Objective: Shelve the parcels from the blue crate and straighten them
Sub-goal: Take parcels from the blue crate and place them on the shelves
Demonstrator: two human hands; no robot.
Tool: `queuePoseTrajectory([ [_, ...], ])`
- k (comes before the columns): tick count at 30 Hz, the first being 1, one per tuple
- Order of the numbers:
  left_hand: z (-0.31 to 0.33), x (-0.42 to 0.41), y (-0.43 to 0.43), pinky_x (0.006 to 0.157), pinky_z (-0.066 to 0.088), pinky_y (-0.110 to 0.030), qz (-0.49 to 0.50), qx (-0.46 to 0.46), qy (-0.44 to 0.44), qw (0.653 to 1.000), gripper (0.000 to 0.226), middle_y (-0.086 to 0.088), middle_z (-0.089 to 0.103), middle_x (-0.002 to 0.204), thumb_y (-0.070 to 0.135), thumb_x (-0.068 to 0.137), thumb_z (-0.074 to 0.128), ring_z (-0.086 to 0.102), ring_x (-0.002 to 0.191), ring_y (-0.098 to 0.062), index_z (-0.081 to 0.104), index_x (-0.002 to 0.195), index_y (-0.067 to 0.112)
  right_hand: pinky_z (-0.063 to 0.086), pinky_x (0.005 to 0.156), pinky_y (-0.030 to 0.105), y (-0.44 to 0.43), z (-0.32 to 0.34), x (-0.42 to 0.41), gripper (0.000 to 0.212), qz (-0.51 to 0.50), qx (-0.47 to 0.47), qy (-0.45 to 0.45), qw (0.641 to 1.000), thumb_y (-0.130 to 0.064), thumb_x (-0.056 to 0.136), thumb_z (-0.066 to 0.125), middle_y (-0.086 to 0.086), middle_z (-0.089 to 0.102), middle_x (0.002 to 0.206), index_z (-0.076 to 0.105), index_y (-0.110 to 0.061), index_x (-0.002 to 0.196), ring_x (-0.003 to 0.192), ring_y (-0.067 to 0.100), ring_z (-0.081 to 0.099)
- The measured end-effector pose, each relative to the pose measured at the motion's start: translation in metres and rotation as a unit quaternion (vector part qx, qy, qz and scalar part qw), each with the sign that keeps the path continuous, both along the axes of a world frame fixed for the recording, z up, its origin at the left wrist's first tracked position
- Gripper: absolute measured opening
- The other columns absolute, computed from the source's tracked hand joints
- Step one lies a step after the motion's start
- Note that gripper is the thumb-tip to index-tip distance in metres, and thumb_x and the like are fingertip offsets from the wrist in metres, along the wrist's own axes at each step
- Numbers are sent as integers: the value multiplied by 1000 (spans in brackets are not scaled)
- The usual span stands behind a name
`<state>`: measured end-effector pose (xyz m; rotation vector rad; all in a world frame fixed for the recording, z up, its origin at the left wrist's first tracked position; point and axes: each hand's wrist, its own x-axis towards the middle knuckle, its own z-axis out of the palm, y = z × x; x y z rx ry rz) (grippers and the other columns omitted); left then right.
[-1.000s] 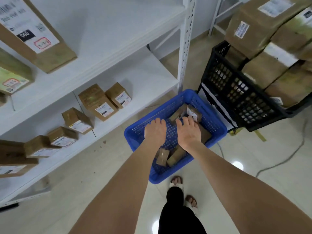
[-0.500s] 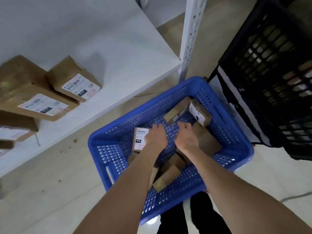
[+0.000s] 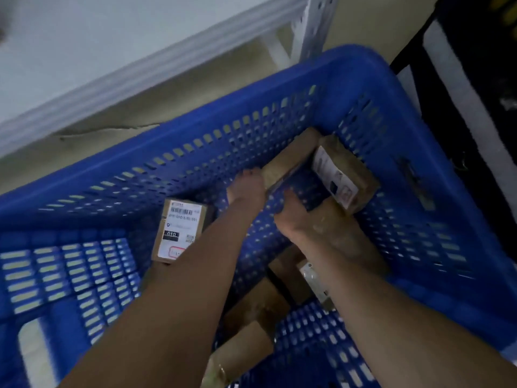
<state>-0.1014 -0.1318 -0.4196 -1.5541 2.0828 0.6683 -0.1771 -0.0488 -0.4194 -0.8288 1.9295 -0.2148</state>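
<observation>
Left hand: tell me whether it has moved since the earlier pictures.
Yes. The left hand has gone past the labelled parcel toward the far wall of the blue crate, and now reaches the plain brown parcel there.

black crate (image 3: 475,37): far right, white strip on side | beige floor (image 3: 195,99): upper centre, thin dark line

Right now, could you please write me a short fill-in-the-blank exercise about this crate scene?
1. The crate that holds the parcels is ____ in colour.
2. The left hand and the right hand are both ____ the crate.
3. On the parcel just left of the left hand, the black patch of the label reads ____.
Missing words: blue; inside; 010.
</observation>
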Motion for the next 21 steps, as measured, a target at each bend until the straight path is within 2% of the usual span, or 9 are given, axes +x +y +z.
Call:
queuePoseTrajectory([
  [2,-1,9,10,88,49,-42,36,24,-17,999,50,-14,49,133,20,92,59,50,121,-31,40,136,7,47,91,35,6,3,4,50,1,1,4,1000,-14,101,40,5,49,137,27,-14,150,116,26,56],
  [4,9,31,23,86,53,-42,83,85,-27,993,40,-13,57,124,22,90,58,57,112,-31,52,127,8,44,94,34,13,16,7,49,1,13,1,1000,-12,101,40,7,46,141,28,-15,148,121,27,52],
  [6,36,60,32,77,54,-36,105,131,-27,985,29,-10,63,103,24,87,61,63,97,-28,60,111,8,43,98,36,21,39,12,52,8,37,-1,999,-12,101,44,9,39,146,26,-15,149,125,29,48],
  [8,75,91,36,63,48,-30,119,156,-8,981,23,-5,60,79,29,85,63,62,79,-24,62,96,10,46,98,39,27,68,21,49,7,48,1,999,-13,99,47,10,41,142,31,-15,145,122,31,50],
  [9,95,106,37,62,47,-29,132,163,3,978,25,-4,60,79,31,83,63,62,79,-23,62,97,10,46,99,41,30,84,27,46,7,44,-3,999,-12,98,48,11,43,140,35,-15,142,120,30,51],
  [11,142,129,37,69,46,-28,167,170,22,971,30,-4,63,93,32,81,65,62,88,-22,60,103,12,45,99,38,33,121,41,45,17,40,-1,999,-12,96,51,10,44,138,38,-15,139,121,28,50],
  [14,220,153,35,73,44,-26,174,153,37,972,34,-2,64,101,31,78,66,58,90,-18,63,109,16,49,85,33,32,184,64,40,26,22,10,999,-18,94,56,4,53,129,46,-20,132,110,24,58],
  [19,357,185,32,82,49,-33,228,145,132,954,40,-7,63,104,26,76,67,61,97,-25,62,114,14,54,88,45,27,304,93,66,-3,-12,-23,1000,-16,89,63,8,50,136,30,-21,145,106,30,63],
  [21,409,199,34,85,52,-39,275,145,177,934,30,-5,62,102,25,79,66,61,93,-24,59,109,20,53,88,44,29,351,98,65,-21,-36,-30,999,-22,89,64,5,49,135,30,-21,145,108,29,61],
])
